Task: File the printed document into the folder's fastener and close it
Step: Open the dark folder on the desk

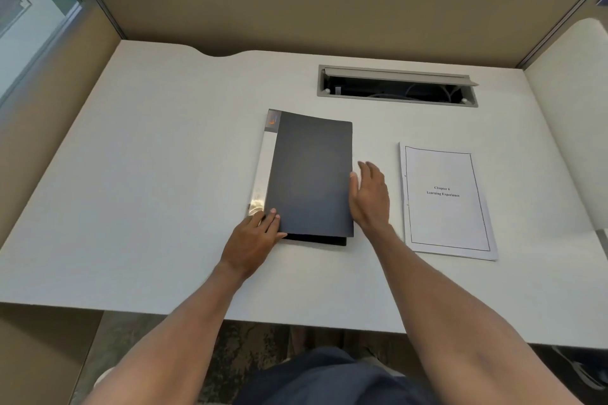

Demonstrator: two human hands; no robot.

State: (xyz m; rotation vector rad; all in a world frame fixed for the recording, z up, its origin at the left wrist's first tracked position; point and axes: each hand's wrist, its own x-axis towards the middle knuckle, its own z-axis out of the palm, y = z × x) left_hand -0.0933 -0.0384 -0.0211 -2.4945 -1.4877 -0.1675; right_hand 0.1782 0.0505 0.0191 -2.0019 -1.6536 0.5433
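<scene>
At the bottom centre of the frame sits the person's lap in dark clothing, and from it two bare forearms reach up over the near edge of the pale desk (pixel 138 174). The left hand (pixel 253 237) lies just left of centre with its fingers flat and relaxed, pressing on the lower left corner of the folder (pixel 309 174) near the spine; it grips nothing. The right hand (pixel 370 197) stands at centre, fingers straight and loosely spread, thumb touching the free right edge of the dark cover; whether the fingertips have hooked under that edge cannot be told.

The folder lies shut in the middle of the frame, dark cover uppermost, pale spine strip on its left side, a second dark layer peeking out under the lower edge. The printed document (pixel 447 200) lies flat to the right of centre, just beside the right hand and apart from the folder, its title page facing up.

By my reading, the task has barely begun. The cover is not yet lifted, the fastener is hidden inside, and the document is untouched. Left to do: open the cover, free the fastener, thread the pages on, secure them, and shut the folder.

In the upper right, a cable tray (pixel 398 85) is set into the desk.
</scene>
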